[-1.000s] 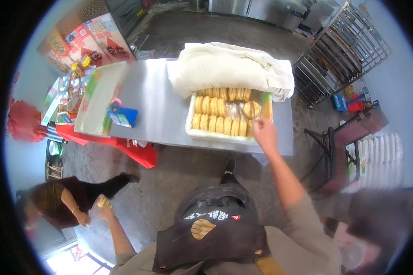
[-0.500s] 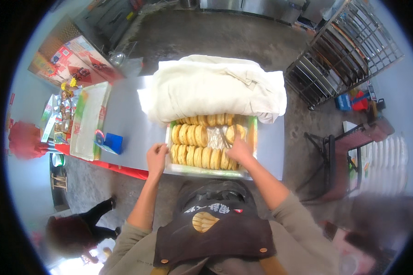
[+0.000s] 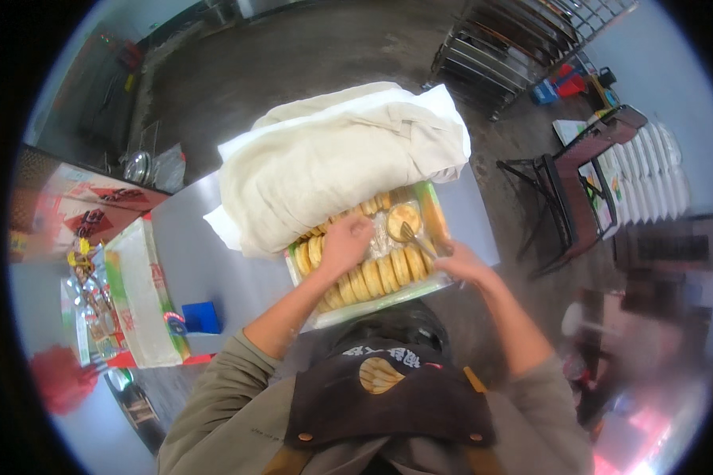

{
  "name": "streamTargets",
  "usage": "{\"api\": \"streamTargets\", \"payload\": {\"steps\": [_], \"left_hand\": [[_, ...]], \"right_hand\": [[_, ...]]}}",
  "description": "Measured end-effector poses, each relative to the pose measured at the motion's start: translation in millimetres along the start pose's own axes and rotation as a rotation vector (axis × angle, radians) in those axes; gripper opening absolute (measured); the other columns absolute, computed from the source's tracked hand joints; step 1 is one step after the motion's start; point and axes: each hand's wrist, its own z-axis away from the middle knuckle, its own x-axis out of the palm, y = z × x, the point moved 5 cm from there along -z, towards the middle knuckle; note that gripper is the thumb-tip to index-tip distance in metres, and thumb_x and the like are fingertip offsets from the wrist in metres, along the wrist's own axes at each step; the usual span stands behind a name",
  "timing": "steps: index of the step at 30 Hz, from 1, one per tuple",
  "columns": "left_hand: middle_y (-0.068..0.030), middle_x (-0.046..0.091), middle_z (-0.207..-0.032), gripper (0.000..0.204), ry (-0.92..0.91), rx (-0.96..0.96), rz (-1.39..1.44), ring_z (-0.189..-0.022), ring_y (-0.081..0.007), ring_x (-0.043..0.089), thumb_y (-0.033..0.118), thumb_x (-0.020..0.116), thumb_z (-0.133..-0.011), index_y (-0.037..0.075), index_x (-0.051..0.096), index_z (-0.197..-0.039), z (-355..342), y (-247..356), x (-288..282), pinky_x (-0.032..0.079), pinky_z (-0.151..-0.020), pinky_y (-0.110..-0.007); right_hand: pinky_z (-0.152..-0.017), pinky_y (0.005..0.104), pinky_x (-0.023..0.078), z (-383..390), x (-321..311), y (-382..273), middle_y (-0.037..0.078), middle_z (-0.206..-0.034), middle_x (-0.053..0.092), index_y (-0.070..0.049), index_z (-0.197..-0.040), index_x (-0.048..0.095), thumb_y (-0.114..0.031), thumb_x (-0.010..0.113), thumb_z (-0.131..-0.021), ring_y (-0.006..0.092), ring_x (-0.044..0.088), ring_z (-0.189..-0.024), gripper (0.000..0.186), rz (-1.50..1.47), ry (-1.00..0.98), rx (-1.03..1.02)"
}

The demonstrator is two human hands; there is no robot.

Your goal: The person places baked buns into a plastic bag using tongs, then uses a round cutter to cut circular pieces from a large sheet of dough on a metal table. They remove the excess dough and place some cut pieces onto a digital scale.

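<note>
A shallow box point(image 3: 428, 207) with a green and white rim holds rows of round, flat golden pastries point(image 3: 372, 277). In my right hand point(image 3: 463, 263), at the box's right side, are metal tongs point(image 3: 421, 245). Their tips touch one pastry point(image 3: 404, 222) that lies flat at the right end of the middle row. My left hand point(image 3: 350, 241) is over the box, with its fingers curled together beside the clear plastic lining point(image 3: 380, 244); whatever they hold is hidden. A cream cloth point(image 3: 317, 166) covers the far part of the box.
The box stands on a grey table point(image 3: 190, 210). On its left are a blue card stand point(image 3: 202, 317) and a long white tray point(image 3: 139, 281). Beyond the table's right side are a folding chair point(image 3: 582, 178) and a metal tray rack point(image 3: 503, 59).
My left hand has moved from the box's left edge to over the pastries. My right hand has drawn back to the right, and the pastry by the tongs now lies flat. The view has turned.
</note>
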Motion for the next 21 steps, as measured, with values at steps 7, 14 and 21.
{"api": "streamTargets", "payload": {"steps": [7, 14, 21], "left_hand": [[-0.0105, 0.074, -0.088, 0.023, -0.162, -0.036, 0.062, -0.082, -0.0174, 0.069, 0.022, 0.070, -0.094, 0.000, 0.073, -0.102, 63, -54, -14, 0.055, -0.076, -0.034], [-0.0065, 0.075, -0.090, 0.016, -0.121, -0.114, 0.154, -0.080, -0.0121, 0.068, 0.014, 0.068, -0.095, 0.002, 0.074, -0.103, 98, -107, -69, 0.054, -0.075, -0.029], [-0.0056, 0.072, -0.084, 0.018, -0.005, -0.149, 0.215, -0.078, -0.0116, 0.065, 0.013, 0.070, -0.093, -0.001, 0.074, -0.103, 110, -127, -108, 0.054, -0.076, -0.029]], "right_hand": [[-0.069, 0.0363, 0.057, -29, 5, 27, 0.014, -0.095, 0.075, 0.006, -0.113, 0.073, -0.035, 0.074, -0.076, 0.0240, 0.071, -0.080, 0.055, 0.046, -0.052, 0.149], [-0.061, 0.0348, 0.052, -69, -1, 20, 0.010, -0.079, 0.070, 0.000, -0.090, 0.074, -0.030, 0.071, -0.079, 0.0211, 0.067, -0.070, 0.032, 0.085, -0.194, 0.186], [-0.052, 0.0309, 0.038, -68, 11, 5, 0.003, -0.066, 0.060, -0.004, -0.080, 0.071, -0.028, 0.071, -0.088, 0.0127, 0.051, -0.053, 0.025, -0.119, -0.318, 0.170]]}}
